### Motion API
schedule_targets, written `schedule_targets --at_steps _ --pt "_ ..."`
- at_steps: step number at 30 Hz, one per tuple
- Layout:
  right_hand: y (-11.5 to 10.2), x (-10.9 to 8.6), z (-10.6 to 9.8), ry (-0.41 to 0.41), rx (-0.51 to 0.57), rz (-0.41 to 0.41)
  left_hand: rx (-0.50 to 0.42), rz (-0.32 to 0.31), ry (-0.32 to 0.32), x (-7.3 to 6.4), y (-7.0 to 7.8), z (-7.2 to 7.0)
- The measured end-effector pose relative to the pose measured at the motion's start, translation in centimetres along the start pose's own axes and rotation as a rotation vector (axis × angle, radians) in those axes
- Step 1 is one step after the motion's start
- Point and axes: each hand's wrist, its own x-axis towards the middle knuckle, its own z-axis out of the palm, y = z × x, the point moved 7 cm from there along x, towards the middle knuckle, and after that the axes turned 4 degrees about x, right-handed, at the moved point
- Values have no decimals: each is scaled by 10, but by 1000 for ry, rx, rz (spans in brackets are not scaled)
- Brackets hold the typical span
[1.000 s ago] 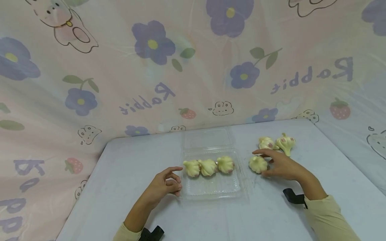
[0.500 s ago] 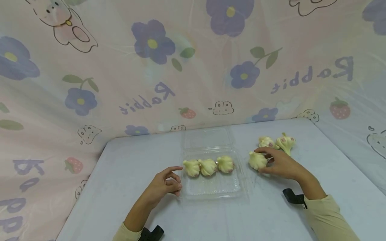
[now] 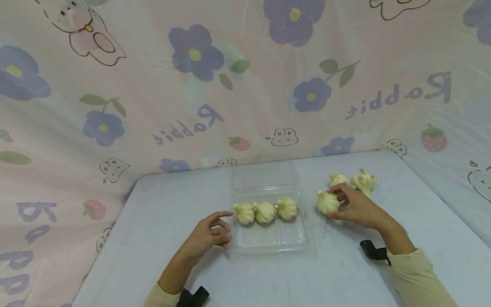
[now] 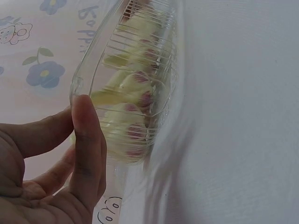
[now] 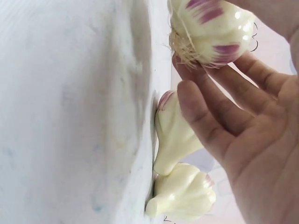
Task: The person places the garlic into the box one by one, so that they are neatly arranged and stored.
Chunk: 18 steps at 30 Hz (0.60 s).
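Observation:
My right hand (image 3: 356, 207) holds a garlic bulb (image 3: 327, 202) between thumb and fingers, right of the clear plastic container. The right wrist view shows this bulb (image 5: 212, 32) with purple streaks and a rooty base. Two more garlic bulbs, one paler (image 3: 339, 181) and one with a long neck (image 3: 364, 181), lie just behind that hand. My left hand (image 3: 211, 236) pinches the left rim of the open container (image 3: 268, 238); thumb and finger meet at the rim in the left wrist view. Three garlic bulbs (image 3: 265, 212) sit in a row across the container's back half.
The container's clear lid (image 3: 264, 177) lies folded back toward the wall. A white-covered table (image 3: 184, 192) spreads beneath everything, ending at a printed curtain (image 3: 253, 98) at the back. A black wrist mount (image 3: 373, 250) sits under each forearm.
The right fingers have closed around the near bulb and tipped it, so its stem points up and left. It has risen slightly. The left hand and container stay put.

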Motion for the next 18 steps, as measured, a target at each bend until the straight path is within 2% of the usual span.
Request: schedule_targets --at_steps 18 --pt "-15 -1 -9 42 -66 -29 6 -5 1 0 0 0"
